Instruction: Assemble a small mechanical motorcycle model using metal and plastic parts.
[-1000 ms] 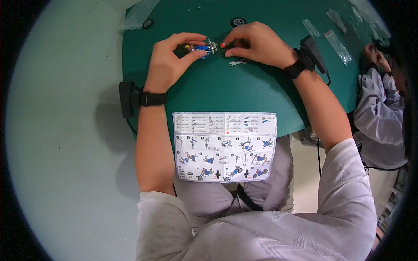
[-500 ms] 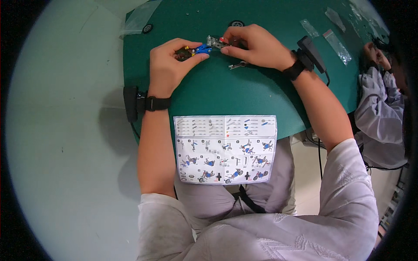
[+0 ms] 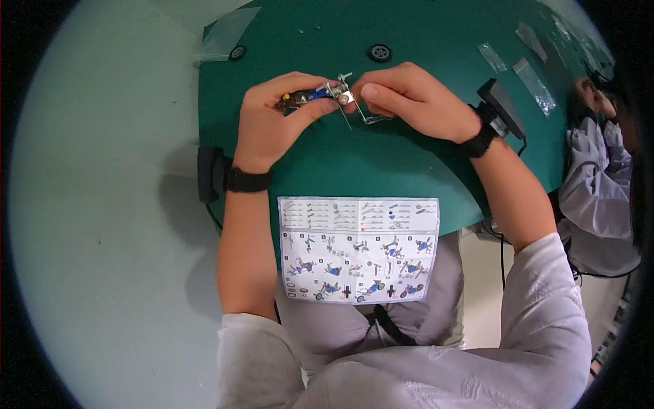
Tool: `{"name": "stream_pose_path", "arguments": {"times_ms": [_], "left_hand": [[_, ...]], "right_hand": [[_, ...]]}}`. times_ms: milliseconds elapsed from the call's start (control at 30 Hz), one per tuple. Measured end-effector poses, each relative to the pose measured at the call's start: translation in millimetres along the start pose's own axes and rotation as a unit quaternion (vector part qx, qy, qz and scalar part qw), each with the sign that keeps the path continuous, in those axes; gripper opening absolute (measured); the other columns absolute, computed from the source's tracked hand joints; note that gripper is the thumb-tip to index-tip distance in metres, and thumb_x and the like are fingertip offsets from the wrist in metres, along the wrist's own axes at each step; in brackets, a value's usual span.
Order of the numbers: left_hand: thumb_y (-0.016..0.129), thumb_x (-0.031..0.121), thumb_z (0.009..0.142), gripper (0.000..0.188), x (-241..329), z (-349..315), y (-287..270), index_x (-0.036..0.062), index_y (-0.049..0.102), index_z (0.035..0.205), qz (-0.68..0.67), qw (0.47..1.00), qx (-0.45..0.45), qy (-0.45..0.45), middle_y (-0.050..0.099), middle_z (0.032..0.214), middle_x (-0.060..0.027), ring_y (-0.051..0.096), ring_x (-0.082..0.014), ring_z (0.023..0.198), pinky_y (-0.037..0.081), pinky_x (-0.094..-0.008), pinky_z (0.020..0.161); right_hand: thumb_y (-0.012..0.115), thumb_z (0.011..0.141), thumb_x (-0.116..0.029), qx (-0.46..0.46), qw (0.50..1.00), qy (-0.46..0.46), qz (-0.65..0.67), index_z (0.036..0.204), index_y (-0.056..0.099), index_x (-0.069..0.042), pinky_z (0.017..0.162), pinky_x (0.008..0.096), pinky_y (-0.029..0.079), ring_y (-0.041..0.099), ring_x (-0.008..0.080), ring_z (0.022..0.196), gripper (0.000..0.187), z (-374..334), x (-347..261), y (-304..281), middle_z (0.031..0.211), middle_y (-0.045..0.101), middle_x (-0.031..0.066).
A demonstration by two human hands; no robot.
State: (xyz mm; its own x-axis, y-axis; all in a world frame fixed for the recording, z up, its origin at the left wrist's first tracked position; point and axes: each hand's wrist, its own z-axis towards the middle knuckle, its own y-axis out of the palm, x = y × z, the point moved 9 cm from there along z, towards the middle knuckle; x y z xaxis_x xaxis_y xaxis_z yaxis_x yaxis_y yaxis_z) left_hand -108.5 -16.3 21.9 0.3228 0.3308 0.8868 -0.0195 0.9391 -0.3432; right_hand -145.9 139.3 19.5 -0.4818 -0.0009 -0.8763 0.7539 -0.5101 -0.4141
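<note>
My left hand [image 3: 272,116] is closed around the rear of a small model of metal and blue parts [image 3: 315,95], with a yellow piece at its left end. Silver brackets, a screw and a thin rod stick out past its fingertips, beside a red round piece. My right hand [image 3: 415,102] is curled, thumb against forefinger, its fingertips at the model's bracket end. What it pinches is hidden. Under its fingers a small metal tool or strip [image 3: 375,120] shows in part; whether it is held or lies on the table I cannot tell.
A black wheel [image 3: 379,53] lies beyond my right hand, another wheel [image 3: 238,52] beside a clear bag [image 3: 230,34]. Small bags [image 3: 535,85] lie at right. A picture instruction sheet [image 3: 359,249] spans the green table's [image 3: 327,163] near edge and my lap. Another person [image 3: 596,184] sits at far right.
The model's silver end has turned, so its bracket and thin rod now stand out. My right hand has curled tighter, and the far wheel shows whole. The whole view has shifted slightly.
</note>
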Motion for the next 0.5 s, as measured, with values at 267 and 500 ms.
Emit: {"name": "stream_pose_path", "arguments": {"times_ms": [267, 500], "left_hand": [[0.078, -0.009, 0.077, 0.025, 41, -4, 7, 0.0004, 0.076, 0.100, -0.026, 0.991, -0.034, 0.129, 0.074, 0.097, -0.0099, 0.070, -0.0160, 0.087, 0.053, -0.0263, 0.077], [0.075, -0.010, 0.076, 0.027, 45, -10, 7, -0.0012, 0.073, 0.101, -0.044, 0.985, -0.101, 0.130, 0.072, 0.105, -0.0140, 0.070, -0.0184, 0.092, 0.054, -0.0276, 0.077]], "right_hand": [[0.060, 0.105, -0.026, -0.015, 0.986, -0.013, 0.166, 0.108, 0.068, 0.001, 0.069, 0.0237, 0.044, 0.052, 0.0062, 0.074, 0.028, -5, -13, 13, 0.081, 0.060, -0.0009], [0.056, 0.106, -0.022, -0.081, 0.972, 0.014, 0.218, 0.113, 0.068, 0.003, 0.066, 0.0231, 0.041, 0.050, 0.0079, 0.072, 0.028, -10, -28, 16, 0.080, 0.059, 0.0000]]}}
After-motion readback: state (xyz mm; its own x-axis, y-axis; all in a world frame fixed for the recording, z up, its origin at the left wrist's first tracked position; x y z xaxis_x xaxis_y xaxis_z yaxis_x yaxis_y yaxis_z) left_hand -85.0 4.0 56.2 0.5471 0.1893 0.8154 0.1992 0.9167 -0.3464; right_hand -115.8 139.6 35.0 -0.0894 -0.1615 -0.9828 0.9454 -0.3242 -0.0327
